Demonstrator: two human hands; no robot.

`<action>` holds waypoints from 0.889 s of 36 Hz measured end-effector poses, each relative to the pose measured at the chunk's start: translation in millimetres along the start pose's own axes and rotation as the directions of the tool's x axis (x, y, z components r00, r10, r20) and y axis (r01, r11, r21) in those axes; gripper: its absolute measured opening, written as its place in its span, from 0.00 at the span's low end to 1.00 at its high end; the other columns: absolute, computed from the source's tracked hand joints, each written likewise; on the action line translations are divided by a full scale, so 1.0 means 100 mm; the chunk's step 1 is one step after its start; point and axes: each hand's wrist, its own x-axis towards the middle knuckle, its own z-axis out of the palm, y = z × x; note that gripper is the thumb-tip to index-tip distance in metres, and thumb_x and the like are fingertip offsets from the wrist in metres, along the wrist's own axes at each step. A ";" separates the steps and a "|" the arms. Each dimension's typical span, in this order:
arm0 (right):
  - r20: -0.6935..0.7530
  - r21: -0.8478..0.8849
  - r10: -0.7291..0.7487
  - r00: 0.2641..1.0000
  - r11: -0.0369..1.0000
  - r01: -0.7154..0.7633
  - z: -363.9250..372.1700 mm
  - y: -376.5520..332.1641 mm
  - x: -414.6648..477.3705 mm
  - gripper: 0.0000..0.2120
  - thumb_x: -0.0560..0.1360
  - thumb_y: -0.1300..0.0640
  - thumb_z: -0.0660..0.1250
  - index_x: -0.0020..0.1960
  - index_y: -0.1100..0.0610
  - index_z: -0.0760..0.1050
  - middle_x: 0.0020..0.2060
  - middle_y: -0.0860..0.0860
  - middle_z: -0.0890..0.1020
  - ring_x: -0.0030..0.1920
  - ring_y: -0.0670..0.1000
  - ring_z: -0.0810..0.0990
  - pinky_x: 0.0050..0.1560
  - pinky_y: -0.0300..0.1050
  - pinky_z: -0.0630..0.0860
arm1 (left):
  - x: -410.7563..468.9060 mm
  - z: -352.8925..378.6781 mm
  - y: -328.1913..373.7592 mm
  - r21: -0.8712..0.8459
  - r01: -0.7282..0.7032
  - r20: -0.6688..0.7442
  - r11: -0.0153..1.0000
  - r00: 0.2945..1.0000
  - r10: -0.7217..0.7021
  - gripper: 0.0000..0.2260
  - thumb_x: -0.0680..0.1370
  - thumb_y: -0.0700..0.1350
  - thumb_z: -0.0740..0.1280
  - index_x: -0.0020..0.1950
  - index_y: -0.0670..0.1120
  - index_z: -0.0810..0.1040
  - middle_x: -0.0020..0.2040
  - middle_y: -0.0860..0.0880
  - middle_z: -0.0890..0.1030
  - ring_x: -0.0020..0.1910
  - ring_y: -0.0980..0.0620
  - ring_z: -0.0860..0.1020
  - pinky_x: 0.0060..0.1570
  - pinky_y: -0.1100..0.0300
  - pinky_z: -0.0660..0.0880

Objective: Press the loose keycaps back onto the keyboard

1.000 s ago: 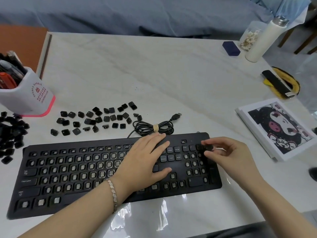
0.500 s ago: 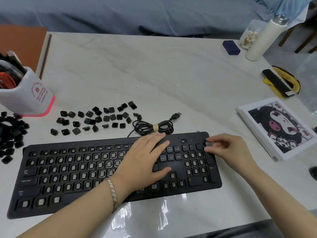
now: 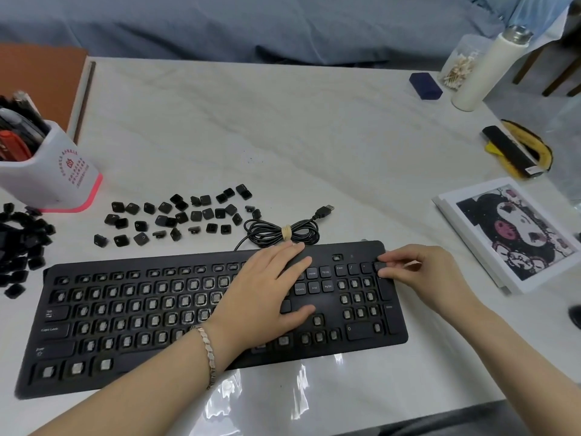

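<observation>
A black keyboard [image 3: 132,313] lies along the near edge of the white table, most of its key sockets bare. My left hand [image 3: 267,297] rests flat on its middle with the fingers straight. At the keyboard's top right corner my right hand [image 3: 421,275] pinches a small black keycap [image 3: 379,266] between thumb and fingertips, right at the top of the number pad. Loose keycaps [image 3: 176,218] are scattered behind the keyboard, and a second heap of keycaps [image 3: 22,243] sits at the left edge.
The keyboard's coiled cable [image 3: 283,231] lies just behind it. A white pen holder [image 3: 53,171] stands at the left. A picture on white board [image 3: 515,231] lies at the right, with a white bottle [image 3: 490,67], a jar and a blue box [image 3: 424,84] at the far right.
My right hand carried the keycap a little back and up to the keyboard's top right corner and lowered it onto the key row there. My left hand stayed put.
</observation>
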 end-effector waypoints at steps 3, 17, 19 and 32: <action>-0.007 -0.015 -0.034 0.999 0.999 0.034 -0.01 0.03 0.01 0.12 0.64 0.62 0.76 0.37 0.46 0.78 0.34 0.44 0.80 0.33 0.38 0.76 0.38 0.26 0.69 | 0.00 0.00 0.00 -0.003 0.004 0.006 1.000 1.000 -0.004 0.28 0.73 0.61 0.62 0.65 0.43 0.75 0.67 0.44 0.73 0.69 0.47 0.67 0.69 0.56 0.59; 0.010 0.036 -0.132 0.991 0.991 0.131 0.03 0.13 0.01 0.13 0.65 0.66 0.75 0.39 0.48 0.79 0.39 0.52 0.79 0.38 0.42 0.75 0.41 0.28 0.70 | 0.00 0.00 -0.01 0.012 -0.001 0.010 1.000 1.000 0.001 0.28 0.73 0.61 0.62 0.66 0.43 0.75 0.67 0.44 0.73 0.69 0.47 0.68 0.69 0.55 0.60; 0.016 0.027 -0.132 0.991 0.991 0.132 0.03 0.13 0.02 0.14 0.65 0.66 0.74 0.39 0.48 0.79 0.39 0.52 0.79 0.37 0.42 0.75 0.41 0.28 0.70 | 0.00 0.00 0.00 0.012 0.001 0.011 1.000 1.000 -0.001 0.28 0.73 0.61 0.62 0.66 0.43 0.75 0.67 0.45 0.73 0.69 0.47 0.67 0.69 0.56 0.60; 0.036 0.116 0.093 0.995 0.989 -0.097 0.02 0.02 0.04 0.12 0.65 0.68 0.75 0.37 0.52 0.80 0.33 0.49 0.79 0.32 0.42 0.76 0.36 0.24 0.70 | 0.00 -0.01 0.00 0.009 -0.001 0.009 1.000 1.000 0.001 0.28 0.73 0.60 0.62 0.65 0.43 0.75 0.67 0.44 0.73 0.68 0.47 0.67 0.69 0.55 0.60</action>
